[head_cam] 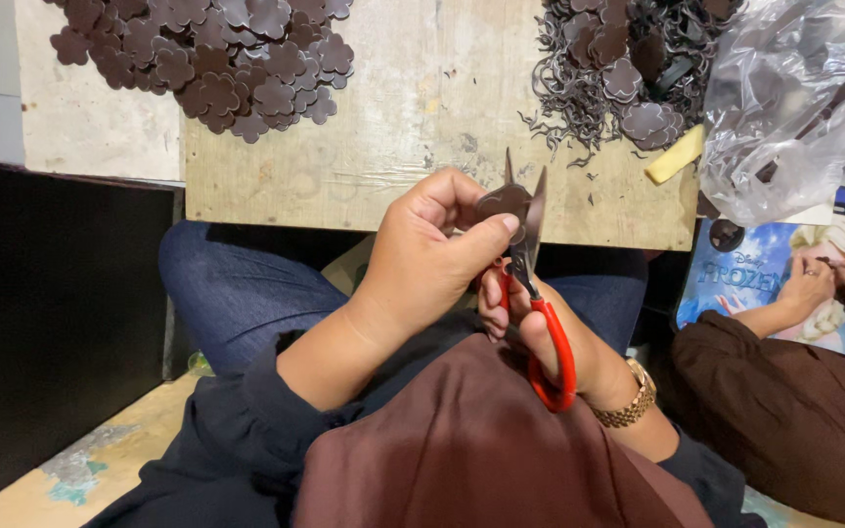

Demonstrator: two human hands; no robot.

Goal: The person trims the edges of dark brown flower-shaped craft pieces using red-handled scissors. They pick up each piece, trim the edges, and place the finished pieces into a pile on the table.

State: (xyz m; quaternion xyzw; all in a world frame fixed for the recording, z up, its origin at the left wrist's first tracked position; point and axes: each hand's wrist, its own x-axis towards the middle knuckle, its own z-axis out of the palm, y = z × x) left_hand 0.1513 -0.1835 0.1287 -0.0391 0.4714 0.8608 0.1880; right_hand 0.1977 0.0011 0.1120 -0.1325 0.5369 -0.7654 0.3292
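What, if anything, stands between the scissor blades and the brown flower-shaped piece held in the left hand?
Nothing visible does. The left hand pinches the brown flower-shaped piece right at the open blades of the red-handled scissors, worked by the right hand.

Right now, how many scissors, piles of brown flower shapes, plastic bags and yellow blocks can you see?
Red-handled scissors: 1, in the right hand
Piles of brown flower shapes: 2, the second mixed with trimmings
Clear plastic bag: 1
Yellow block: 1
Total: 5
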